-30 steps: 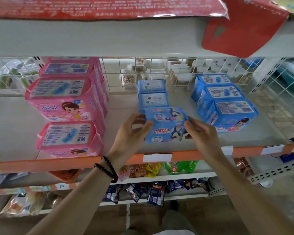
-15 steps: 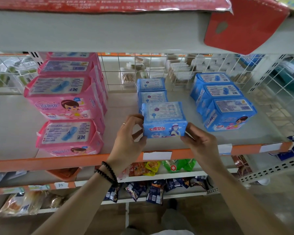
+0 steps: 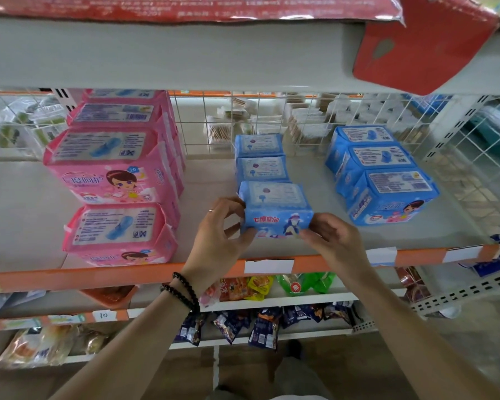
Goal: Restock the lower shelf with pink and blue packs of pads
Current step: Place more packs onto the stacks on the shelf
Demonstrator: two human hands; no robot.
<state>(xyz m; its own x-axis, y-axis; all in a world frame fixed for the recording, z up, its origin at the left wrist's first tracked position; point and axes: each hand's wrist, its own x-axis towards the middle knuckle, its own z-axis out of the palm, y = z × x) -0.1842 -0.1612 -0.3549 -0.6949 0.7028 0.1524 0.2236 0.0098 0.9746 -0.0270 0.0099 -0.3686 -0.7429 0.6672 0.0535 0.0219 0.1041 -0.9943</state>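
A small blue pack of pads (image 3: 274, 207) stands upright near the front of the grey shelf (image 3: 26, 215), at the head of a row of two more small blue packs (image 3: 260, 158). My left hand (image 3: 218, 235) pinches its left side and my right hand (image 3: 334, 241) pinches its lower right corner. Stacked pink packs (image 3: 113, 166) fill the left of the shelf, with one low pink pack (image 3: 119, 235) in front. A row of larger blue packs (image 3: 387, 194) stands at the right.
The shelf has an orange front rail (image 3: 98, 275) with white labels. A wire grid (image 3: 272, 122) backs the shelf. An upper shelf (image 3: 185, 53) hangs low overhead with a red bag (image 3: 422, 44) drooping from it. Snack packets (image 3: 260, 321) hang on shelves below.
The small blue pack has been turned from lying tilted in my hands to standing upright on the shelf behind the rail. Both hands stay on its sides.
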